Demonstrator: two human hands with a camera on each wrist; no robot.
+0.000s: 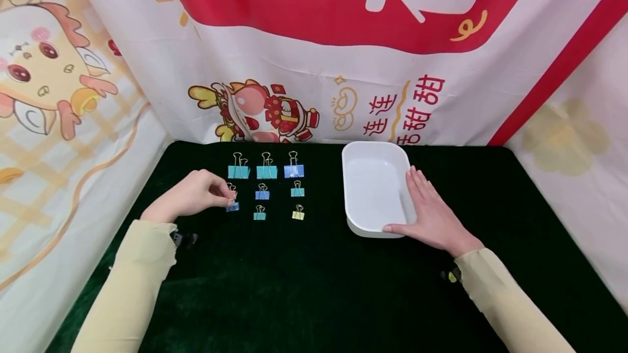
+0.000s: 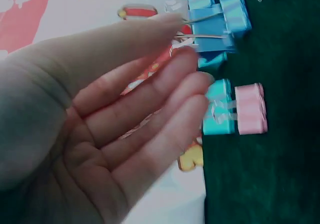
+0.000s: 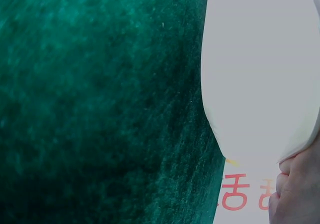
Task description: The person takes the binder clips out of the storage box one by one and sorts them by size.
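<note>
My left hand [image 1: 198, 195] pinches the wire handles of a blue binder clip [image 1: 233, 207] between thumb and fingertips, at the left end of the clips on the table. In the left wrist view this blue clip [image 2: 215, 29] overlaps other clips, and a pink binder clip [image 2: 251, 108] shows beside a teal one [image 2: 218, 107]. My right hand [image 1: 434, 214] rests against the right side of a white plastic tub [image 1: 375, 230], fingers straight along its rim and thumb at the near corner. In the right wrist view the tub's pale wall [image 3: 260, 69] hides most of that hand.
Two large teal clips [image 1: 238, 172] and a large blue clip [image 1: 294, 171] form the back row. Smaller clips stand nearer, among them a blue one [image 1: 262, 195], a teal one [image 1: 297, 192] and a yellow one [image 1: 297, 215]. Dark green cloth [image 1: 294, 287] covers the table; printed curtains [image 1: 304, 59] surround it.
</note>
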